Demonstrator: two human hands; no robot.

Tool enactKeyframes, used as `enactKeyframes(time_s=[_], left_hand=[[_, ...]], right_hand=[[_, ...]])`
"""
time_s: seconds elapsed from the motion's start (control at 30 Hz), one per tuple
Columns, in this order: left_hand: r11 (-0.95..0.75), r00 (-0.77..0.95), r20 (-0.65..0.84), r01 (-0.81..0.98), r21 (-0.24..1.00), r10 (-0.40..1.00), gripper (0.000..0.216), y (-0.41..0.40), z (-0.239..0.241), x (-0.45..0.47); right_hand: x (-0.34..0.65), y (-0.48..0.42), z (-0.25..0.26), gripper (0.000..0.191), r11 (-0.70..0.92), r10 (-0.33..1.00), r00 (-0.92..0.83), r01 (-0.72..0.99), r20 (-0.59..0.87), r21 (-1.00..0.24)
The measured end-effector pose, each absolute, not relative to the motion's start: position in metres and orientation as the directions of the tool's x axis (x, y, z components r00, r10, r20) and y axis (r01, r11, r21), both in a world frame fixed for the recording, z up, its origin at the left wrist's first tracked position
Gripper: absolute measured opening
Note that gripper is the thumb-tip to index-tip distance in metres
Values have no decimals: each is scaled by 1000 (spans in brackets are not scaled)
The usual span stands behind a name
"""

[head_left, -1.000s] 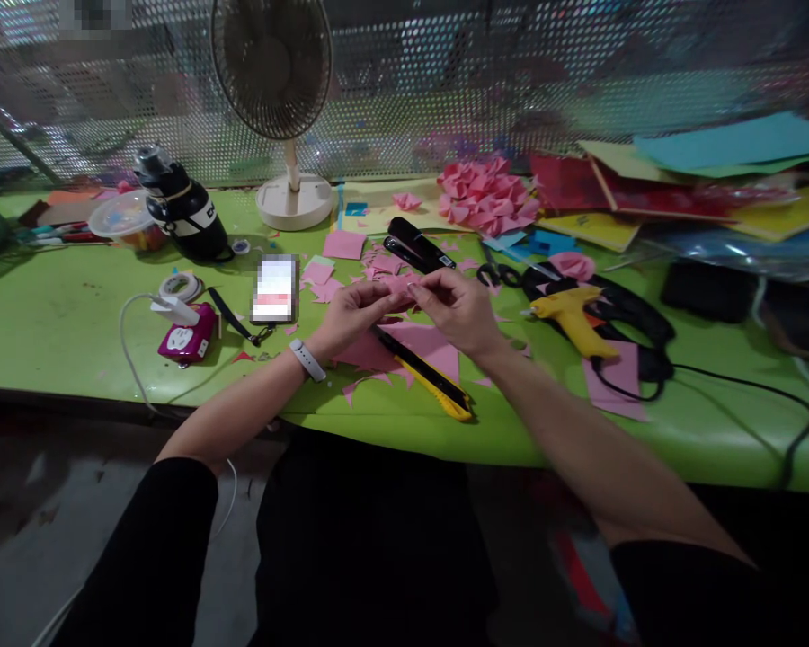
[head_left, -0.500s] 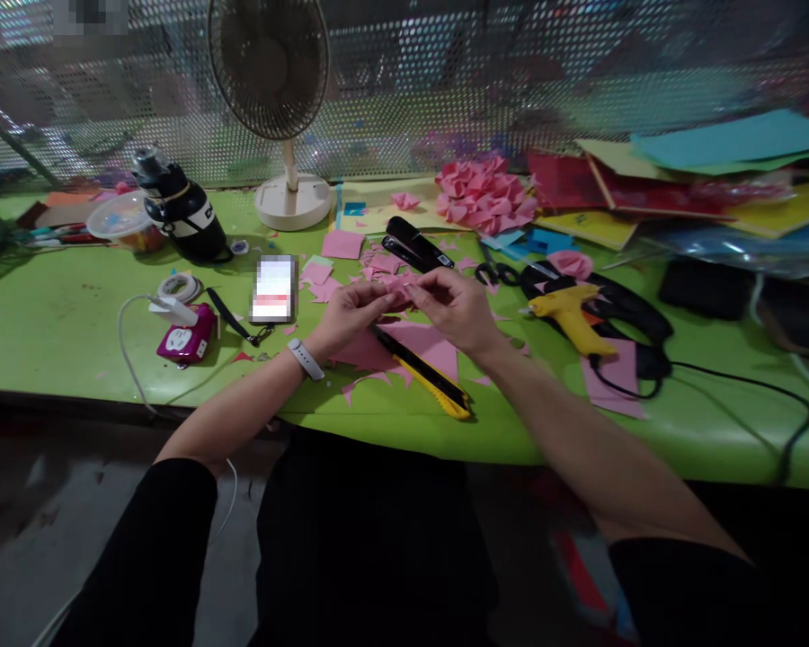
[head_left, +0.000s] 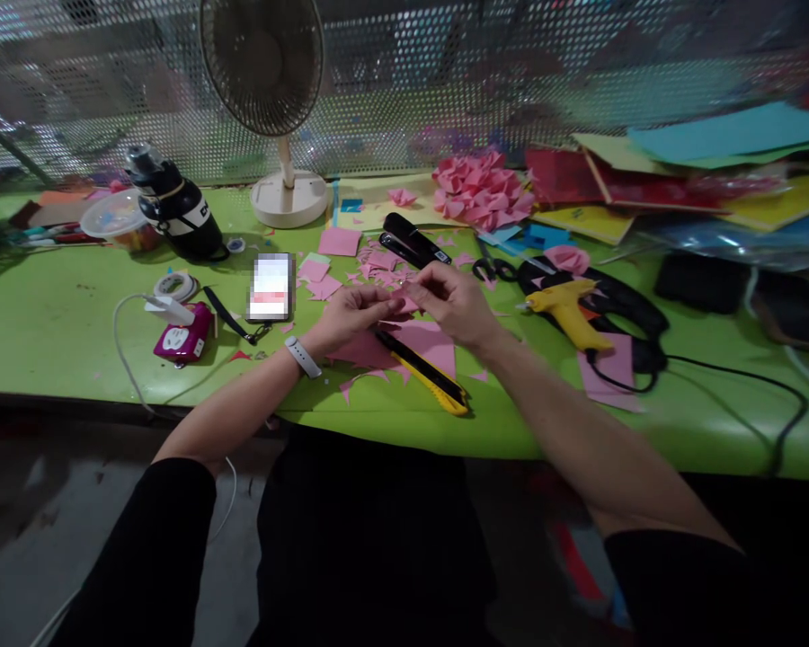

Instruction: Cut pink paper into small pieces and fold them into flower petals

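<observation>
A small piece of pink paper is pinched between my two hands above the table. My left hand grips its left side with thumb and fingers. On the other side, my right hand holds it with closed fingertips. Just below lie pink sheets with a yellow box cutter across them. Pink paper scraps are scattered behind my hands, close to a black stapler. The exact fold of the held paper is partly hidden by my fingers.
A pile of folded pink paper pieces stands at the back. To the right lie scissors, a yellow glue gun with its cord and stacked coloured paper. Leftward are a phone, a fan and a black bottle.
My fingers have shifted slightly on the pink paper, and more of its flat surface now shows between them. The whole view has moved a little; the tools lie as before.
</observation>
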State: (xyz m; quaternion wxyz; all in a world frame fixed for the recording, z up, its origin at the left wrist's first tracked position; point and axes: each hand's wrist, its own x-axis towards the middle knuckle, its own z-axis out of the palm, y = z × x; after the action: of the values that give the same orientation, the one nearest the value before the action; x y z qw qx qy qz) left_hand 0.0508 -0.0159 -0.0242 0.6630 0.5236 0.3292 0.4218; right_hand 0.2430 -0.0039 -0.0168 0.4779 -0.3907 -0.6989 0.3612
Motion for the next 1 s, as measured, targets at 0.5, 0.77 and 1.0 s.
enactKeyframes(time_s=[0.5,0.77,1.0], left_hand=[[290,536,-110,-263,920,837,34,-18,-18,48],[281,545,-115,-231,931,830,30,-19,-21,47],[330,639,-153,-167,929,754,35,-19,-20,43]], right_hand=[[238,1,-24,55,283,941,-200,17,274,-959],[237,0,-24,52,283,946,-174,33,273,-959],[233,-8,-18,50,325,931,-207,95,301,-941]])
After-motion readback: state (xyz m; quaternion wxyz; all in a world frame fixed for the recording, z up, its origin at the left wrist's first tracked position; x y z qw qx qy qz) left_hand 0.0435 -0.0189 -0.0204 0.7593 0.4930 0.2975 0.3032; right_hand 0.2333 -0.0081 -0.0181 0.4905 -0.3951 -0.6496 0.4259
